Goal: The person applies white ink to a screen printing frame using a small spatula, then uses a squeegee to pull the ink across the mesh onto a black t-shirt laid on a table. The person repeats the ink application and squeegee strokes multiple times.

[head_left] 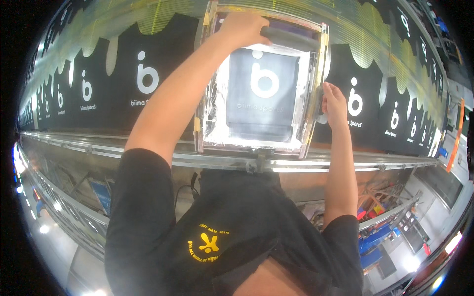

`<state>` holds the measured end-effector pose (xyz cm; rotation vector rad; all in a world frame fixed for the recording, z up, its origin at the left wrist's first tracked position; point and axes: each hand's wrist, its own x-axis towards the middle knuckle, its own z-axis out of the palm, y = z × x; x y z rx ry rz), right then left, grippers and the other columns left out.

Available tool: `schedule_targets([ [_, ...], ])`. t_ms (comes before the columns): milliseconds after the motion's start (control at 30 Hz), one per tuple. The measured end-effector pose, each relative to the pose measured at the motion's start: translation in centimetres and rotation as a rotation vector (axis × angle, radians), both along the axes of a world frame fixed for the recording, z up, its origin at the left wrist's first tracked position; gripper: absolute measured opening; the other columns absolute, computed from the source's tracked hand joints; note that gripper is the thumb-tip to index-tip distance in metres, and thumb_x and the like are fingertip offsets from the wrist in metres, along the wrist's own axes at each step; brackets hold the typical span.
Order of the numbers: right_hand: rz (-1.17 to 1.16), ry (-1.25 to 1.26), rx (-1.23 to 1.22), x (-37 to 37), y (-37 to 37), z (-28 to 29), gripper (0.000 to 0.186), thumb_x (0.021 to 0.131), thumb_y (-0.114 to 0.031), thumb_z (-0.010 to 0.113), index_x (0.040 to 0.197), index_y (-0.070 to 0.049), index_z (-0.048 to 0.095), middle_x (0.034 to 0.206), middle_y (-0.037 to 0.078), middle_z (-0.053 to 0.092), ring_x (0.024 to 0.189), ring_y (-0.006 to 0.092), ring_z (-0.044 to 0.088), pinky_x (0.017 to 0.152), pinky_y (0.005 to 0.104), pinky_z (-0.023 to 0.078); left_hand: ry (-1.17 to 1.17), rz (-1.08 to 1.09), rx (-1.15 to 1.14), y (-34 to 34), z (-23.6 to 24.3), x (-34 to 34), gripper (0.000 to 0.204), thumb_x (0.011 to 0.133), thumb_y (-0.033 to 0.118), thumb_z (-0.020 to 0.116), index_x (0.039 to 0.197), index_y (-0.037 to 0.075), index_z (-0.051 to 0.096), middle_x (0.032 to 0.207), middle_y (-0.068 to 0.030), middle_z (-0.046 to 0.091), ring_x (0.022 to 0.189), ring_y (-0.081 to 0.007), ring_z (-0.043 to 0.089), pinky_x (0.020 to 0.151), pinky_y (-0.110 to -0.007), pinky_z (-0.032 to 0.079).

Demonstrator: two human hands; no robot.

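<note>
A screen-printing frame (322, 59) with yellowish, ink-stained sides lies over a black garment panel on the long printing table. Through its mesh (242, 91) a white round motif shows, and white ink (217, 133) is smeared around the window. Across the frame's far end lies a grey squeegee (294, 39); my left hand (247, 28) is closed over its left end. My right hand (335, 101) is closed at the frame's right side, with its fingers on a grey handle (320, 109) that they partly hide.
Black garment panels (180, 59) with white prints lie in a row to both sides. A metal rail (197, 160) runs along the table's near edge, with a clamp (256, 160) below the frame. Shelves with blue and red items (377, 239) stand at the lower right.
</note>
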<state>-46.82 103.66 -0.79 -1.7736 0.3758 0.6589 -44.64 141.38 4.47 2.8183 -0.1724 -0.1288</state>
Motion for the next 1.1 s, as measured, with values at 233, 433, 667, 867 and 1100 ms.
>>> schedule_targets([
  [233,-0.104,-0.051,0.09,1.6,0.3,1.6,0.045,0.106,-0.033,0.073,0.131,0.004,0.067,0.072,-0.004,0.049,0.055,0.0042,0.039,0.047,0.0236,0.03,-0.237,0.044,-0.123,-4.4,-1.5,-13.7,0.031,0.08,0.041,0.088,0.093,0.016,0.078,0.091,-0.0029,0.075,0.089,-0.0304,0.071,0.073,-0.046,0.056],
  [433,-0.147,-0.104,0.134,1.9,0.8,0.7,0.037,0.104,-0.033,0.076,0.123,-0.001,0.073,0.076,-0.005,0.053,0.056,0.0037,0.041,0.048,0.0244,0.032,-0.283,0.042,-0.129,-11.8,-1.3,-30.4,0.05,0.064,0.004,0.082,0.113,0.012,0.074,0.107,0.0009,0.075,0.092,-0.0231,0.067,0.081,-0.039,0.053],
  [667,-0.241,-0.338,0.066,-0.7,1.9,4.5,0.037,0.105,-0.031,0.076,0.118,0.003,0.075,0.092,0.001,0.071,0.076,0.0066,0.057,0.07,0.0259,0.047,-0.169,0.073,-0.162,-10.4,3.8,-31.8,0.048,0.067,0.007,0.083,0.113,0.013,0.073,0.112,0.0006,0.072,0.103,-0.0247,0.067,0.09,-0.039,0.051],
  [867,-0.228,-0.358,0.229,-6.1,14.8,-2.9,0.027,0.106,-0.022,0.075,0.118,0.002,0.075,0.104,0.002,0.075,0.091,0.0073,0.065,0.082,0.0244,0.052,-0.043,0.158,-0.064,1.1,3.8,-35.0,0.048,0.068,0.009,0.085,0.115,0.014,0.074,0.112,-0.0006,0.073,0.108,-0.0246,0.068,0.092,-0.04,0.051],
  [1100,-0.207,-0.297,0.069,-13.4,28.5,-4.8,0.027,0.105,-0.026,0.075,0.117,-0.001,0.075,0.099,0.002,0.073,0.088,0.009,0.064,0.079,0.0281,0.052,-0.026,0.072,0.0,15.8,2.5,-40.4,0.04,0.069,0.015,0.09,0.107,0.015,0.076,0.101,0.0007,0.074,0.096,-0.023,0.071,0.081,-0.039,0.055],
])
